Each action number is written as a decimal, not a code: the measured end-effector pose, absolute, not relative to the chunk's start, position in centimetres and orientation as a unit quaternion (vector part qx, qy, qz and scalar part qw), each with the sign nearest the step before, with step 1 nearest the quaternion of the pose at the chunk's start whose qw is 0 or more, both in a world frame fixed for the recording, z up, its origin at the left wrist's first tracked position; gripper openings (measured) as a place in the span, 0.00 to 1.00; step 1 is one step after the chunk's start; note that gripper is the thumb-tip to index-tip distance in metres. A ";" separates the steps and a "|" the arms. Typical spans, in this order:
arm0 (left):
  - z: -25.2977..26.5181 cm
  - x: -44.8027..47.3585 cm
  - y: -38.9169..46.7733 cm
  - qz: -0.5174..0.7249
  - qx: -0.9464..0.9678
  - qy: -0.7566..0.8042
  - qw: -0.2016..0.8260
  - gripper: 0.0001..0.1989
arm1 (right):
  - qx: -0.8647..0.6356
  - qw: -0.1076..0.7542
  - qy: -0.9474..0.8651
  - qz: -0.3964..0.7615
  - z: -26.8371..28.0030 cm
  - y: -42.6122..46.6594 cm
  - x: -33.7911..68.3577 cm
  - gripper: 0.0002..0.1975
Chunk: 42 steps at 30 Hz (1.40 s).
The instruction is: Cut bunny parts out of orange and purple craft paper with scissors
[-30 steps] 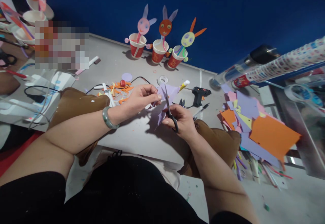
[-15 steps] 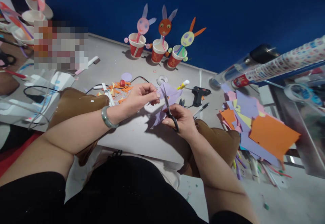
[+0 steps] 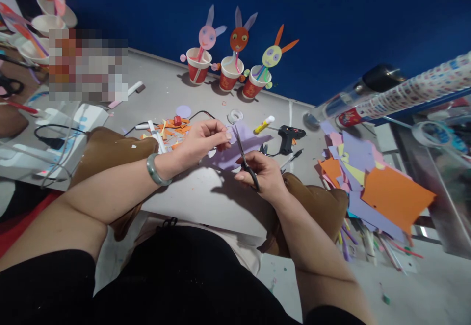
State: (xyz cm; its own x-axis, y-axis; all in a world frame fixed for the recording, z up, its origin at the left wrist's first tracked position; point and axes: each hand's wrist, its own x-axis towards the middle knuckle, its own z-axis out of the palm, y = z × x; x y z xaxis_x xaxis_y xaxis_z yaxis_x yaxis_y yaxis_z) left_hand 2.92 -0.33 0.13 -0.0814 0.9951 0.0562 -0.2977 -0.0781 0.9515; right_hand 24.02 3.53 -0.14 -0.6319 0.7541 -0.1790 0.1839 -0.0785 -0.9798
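Observation:
My right hand (image 3: pixel 263 175) is closed around the black handles of a pair of scissors (image 3: pixel 241 147), whose blades point up and away from me. Just left of the blade tips, the thumb and fingers of my left hand (image 3: pixel 208 141) are pinched together. What they hold is too small to make out. Behind and beneath the blades lies a sheet of purple paper (image 3: pixel 224 160), apart from my left fingertips. A roll of white tape (image 3: pixel 235 116) and a yellow glue stick (image 3: pixel 264 124) are just beyond it.
Three red paper cups (image 3: pixel 231 80) with rabbit-faced figures stand along the blue wall. A black glue gun (image 3: pixel 289 139) lies to the right, near coloured paper sheets (image 3: pixel 395 195). Orange scraps (image 3: pixel 176 129) and a purple disc (image 3: pixel 183 112) are at the left.
The purple paper, earlier raised between my left fingers and the scissors, has dropped down and left beneath the blades. The glue stick shows fully now. Both hands stay in nearly the same place.

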 end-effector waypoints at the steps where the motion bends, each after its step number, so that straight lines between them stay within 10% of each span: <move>1: 0.2 2.9 -0.3 0.607 0.411 0.418 0.536 0.13 | -0.366 0.224 -0.640 0.637 -0.1 3.5 24.0 0.29; 8: 0.2 3.0 0.1 0.615 0.410 0.449 0.502 0.13 | -0.375 0.234 -0.637 0.631 0.1 3.6 23.9 0.29; 15: 0.3 2.8 -1.3 0.635 0.634 0.428 0.108 0.07 | -0.381 0.307 -0.638 0.594 0.1 3.9 23.9 0.28; 25: -0.3 5.2 -0.5 0.590 0.425 0.383 0.570 0.24 | -0.360 0.289 -0.634 0.621 -0.9 2.8 23.2 0.30; 42: -0.7 4.5 -0.5 0.604 0.410 0.362 0.579 0.22 | -0.336 0.285 -0.656 0.613 -1.5 2.7 23.1 0.30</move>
State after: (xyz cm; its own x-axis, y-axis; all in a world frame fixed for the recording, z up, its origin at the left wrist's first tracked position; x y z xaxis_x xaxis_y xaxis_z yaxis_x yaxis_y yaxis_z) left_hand 4.46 -0.51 -0.74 0.0077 0.9971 0.0756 -0.4033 -0.0661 0.9127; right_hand 23.11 2.72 -1.53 -0.6116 0.7902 -0.0382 0.0913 0.0225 -0.9956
